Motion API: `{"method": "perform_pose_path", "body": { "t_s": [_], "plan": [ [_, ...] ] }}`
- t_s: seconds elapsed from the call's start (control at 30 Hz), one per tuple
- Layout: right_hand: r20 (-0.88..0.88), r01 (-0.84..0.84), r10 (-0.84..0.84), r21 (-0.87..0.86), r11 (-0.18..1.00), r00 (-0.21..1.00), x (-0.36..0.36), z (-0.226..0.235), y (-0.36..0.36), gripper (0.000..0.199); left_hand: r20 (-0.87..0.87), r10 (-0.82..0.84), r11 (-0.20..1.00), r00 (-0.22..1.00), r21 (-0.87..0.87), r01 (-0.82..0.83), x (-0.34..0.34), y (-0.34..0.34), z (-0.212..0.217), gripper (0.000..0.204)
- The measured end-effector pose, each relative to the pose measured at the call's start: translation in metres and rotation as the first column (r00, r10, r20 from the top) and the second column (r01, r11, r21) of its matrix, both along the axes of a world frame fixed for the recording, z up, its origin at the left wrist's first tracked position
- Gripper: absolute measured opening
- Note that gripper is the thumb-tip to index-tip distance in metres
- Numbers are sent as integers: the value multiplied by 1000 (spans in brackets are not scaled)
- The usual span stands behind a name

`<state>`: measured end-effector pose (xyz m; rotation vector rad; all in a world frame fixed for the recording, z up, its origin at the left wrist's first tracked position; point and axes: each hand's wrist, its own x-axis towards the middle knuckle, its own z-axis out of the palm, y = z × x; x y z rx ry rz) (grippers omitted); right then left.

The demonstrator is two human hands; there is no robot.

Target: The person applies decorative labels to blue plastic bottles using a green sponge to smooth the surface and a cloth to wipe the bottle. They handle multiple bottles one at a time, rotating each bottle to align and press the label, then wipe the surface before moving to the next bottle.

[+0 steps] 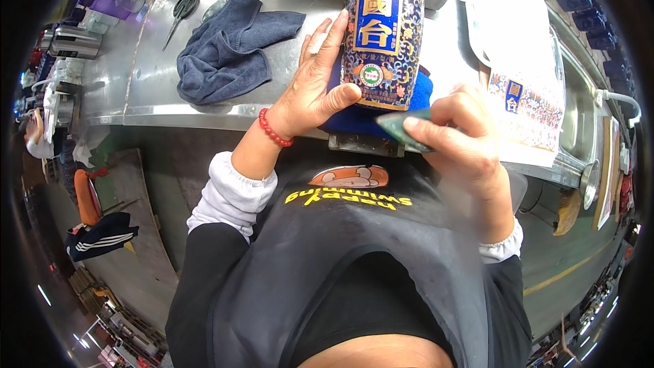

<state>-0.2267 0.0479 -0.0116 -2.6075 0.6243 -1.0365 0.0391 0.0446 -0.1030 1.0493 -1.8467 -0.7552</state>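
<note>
- Nearest the camera: the person's dark apron (354,259) with a small cartoon patch, worn over white sleeves; both forearms rise from it toward the desk (136,88).
- Right hand (470,143): raised just in front of the desk edge, its fingers (415,123) pinched on a small flat green piece (402,129), apparently a scraper or card. The hand is motion-blurred, so the exact grip on it is hard to make out.
- Left hand (310,92): a red bead bracelet (272,129) circles the wrist; palm and thumb press against the left side of the bottle (381,34), with the fingers extended upward along it, steadying rather than wrapping it.
- Bottle: dark blue with gold ornament and a large front label; it rests on a bright blue cloth (422,88) at the near edge of the metal desk, above a small dark block (357,143).
- Progress, as a judgement: the front label already sits flat and square on the bottle; the green piece is poised beside its lower right edge, so smoothing or finishing appears to be what remains.
- Surroundings: a crumpled grey-blue towel (231,48) lies to the left with scissors (180,17) beyond it; a stack of printed sheets (524,109) lies to the right, and a row of dark caps (586,13) runs along the far right.
</note>
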Motion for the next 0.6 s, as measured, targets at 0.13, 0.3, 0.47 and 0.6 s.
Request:
{"method": "perform_pose_path", "body": {
  "t_s": [0.13, 0.3, 0.47, 0.6],
  "plan": [
    [-138, 75, -90, -116, 990, 986, 6, 0, 4, 32, 5, -14, 1000, 1000, 0, 14, -1, 1, 4, 107],
    [-187, 36, -59, -121, 992, 981, 9, 1, 12, 32, 56, -15, 1000, 998, -23, 16, 2, 0, -1, 111],
    [-4, 104, -105, -94, 990, 994, 8, 5, 7, 35, 241, 64, 987, 968, -159, -26, 6, 5, 4, 121],
    [-151, -5, -19, -156, 988, 988, 14, 5, 4, 32, 445, 282, 921, 850, -373, -111, 12, 10, 26, 118]
  ]
}}
